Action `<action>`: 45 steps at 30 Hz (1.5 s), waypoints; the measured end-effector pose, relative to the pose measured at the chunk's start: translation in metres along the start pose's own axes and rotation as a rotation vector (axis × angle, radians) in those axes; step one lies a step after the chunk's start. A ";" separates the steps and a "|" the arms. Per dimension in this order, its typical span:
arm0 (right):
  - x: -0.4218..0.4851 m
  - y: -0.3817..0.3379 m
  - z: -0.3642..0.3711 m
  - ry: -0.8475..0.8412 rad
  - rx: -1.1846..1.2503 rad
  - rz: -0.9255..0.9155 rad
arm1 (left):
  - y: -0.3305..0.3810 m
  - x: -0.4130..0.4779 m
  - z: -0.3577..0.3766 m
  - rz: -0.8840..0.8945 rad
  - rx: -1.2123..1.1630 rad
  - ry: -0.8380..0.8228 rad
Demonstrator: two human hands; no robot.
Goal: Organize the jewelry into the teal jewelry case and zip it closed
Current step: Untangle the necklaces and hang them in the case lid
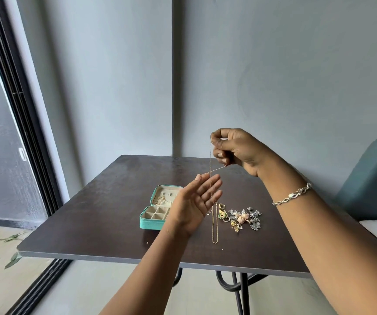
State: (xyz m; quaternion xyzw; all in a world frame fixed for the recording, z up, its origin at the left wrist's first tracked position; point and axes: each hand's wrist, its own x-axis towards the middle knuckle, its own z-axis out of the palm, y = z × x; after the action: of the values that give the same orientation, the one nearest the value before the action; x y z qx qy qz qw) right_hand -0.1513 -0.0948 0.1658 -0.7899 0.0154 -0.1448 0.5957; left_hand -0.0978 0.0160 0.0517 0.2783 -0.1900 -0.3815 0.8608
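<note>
- teal jewelry case (151, 220): open, lid flat, mid-bench, left of the loose pile
- thin gold chain (210, 160): held up above the bench (92, 223), lower loop runs toward near edge; can't tell if it touches the bench
- right hand (235, 151): raised, pinching the chain
- left hand (196, 201): spread, palm up, chain crossing the fingertips
- jewelry pile (243, 218): just right of the chain loop
- bracelet (293, 194): on the right wrist
</note>
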 end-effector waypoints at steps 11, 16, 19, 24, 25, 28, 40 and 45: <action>-0.002 0.044 0.008 0.103 0.168 0.146 | 0.011 -0.003 -0.002 0.050 0.001 0.000; -0.002 0.058 0.009 0.155 0.216 0.180 | 0.019 -0.003 -0.003 -0.041 0.286 0.051; -0.002 0.067 0.008 0.178 0.228 0.191 | 0.026 -0.003 -0.004 -0.159 0.529 0.029; -0.006 0.084 0.005 0.221 0.268 0.214 | 0.042 -0.002 0.001 -0.301 0.834 -0.020; -0.007 0.087 0.005 0.230 0.282 0.217 | 0.046 -0.001 0.003 -0.307 0.853 -0.021; -0.013 0.103 0.008 0.213 0.347 0.207 | 0.056 0.003 0.010 -0.317 0.893 -0.012; -0.026 0.140 0.044 -0.146 0.702 0.133 | 0.069 0.012 0.032 -0.433 1.135 -0.044; -0.028 0.142 0.051 -0.111 0.809 0.185 | 0.071 0.011 0.037 -0.413 1.281 0.008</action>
State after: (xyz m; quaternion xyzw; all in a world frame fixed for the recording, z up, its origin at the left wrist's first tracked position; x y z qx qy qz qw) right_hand -0.1445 -0.0822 0.0127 -0.4939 -0.0041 -0.0425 0.8685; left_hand -0.0716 0.0339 0.1257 0.7661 -0.3185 -0.3492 0.4355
